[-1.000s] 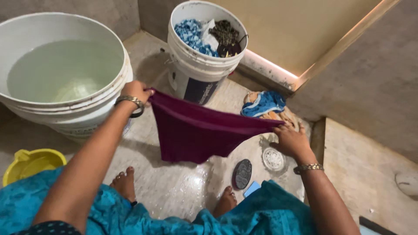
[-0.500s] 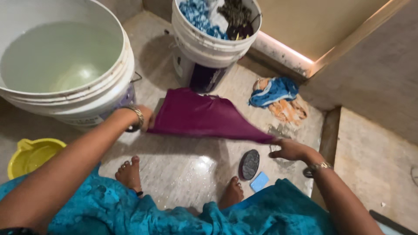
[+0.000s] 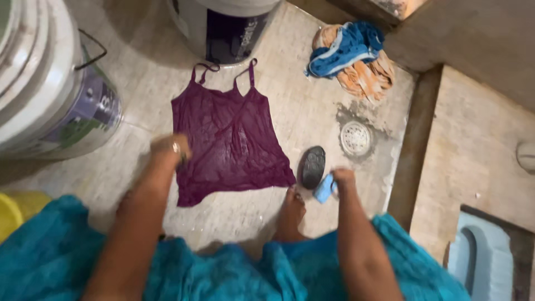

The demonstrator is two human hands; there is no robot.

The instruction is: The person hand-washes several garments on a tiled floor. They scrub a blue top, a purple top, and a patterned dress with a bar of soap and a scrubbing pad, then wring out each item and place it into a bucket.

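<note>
- The floor (image 3: 167,72) is pale stone tile, matt and streaked, with a wet sheen around the purple top; everything below is placed from that top.
- The big white bucket (image 3: 44,89) stands well to the left of the top, round and ribbed, with a wire handle and a coloured label; only its side shows.
- A second white bucket (image 3: 223,28) stands just beyond the top's straps, its dark label facing you.
- The purple top (image 3: 228,139) lies flat on the floor in front of your feet, thin, wet and crinkled. Its long axis runs from the two narrow straps at the far end to the wide hem at your end, tilted a little.
- A heap of blue and orange cloth (image 3: 354,53) lies bunched, far and to the right of the top.
- Your left hand (image 3: 170,150) rests at the top's near left edge, touching the fabric; it is the nearer hand. It is blurred, so you cannot tell whether its fingers grip the cloth or only press on it.
- Your right hand (image 3: 340,181) is off the top's right hem corner, apart from the cloth, its fingers closed on a small light-blue block (image 3: 323,188), smooth and flat-sided.
- A round metal floor drain (image 3: 355,138) sits to the right of the top.
- A dark oval scrubbing brush (image 3: 312,166) lies just beside the top's right hem, between cloth and drain.
</note>
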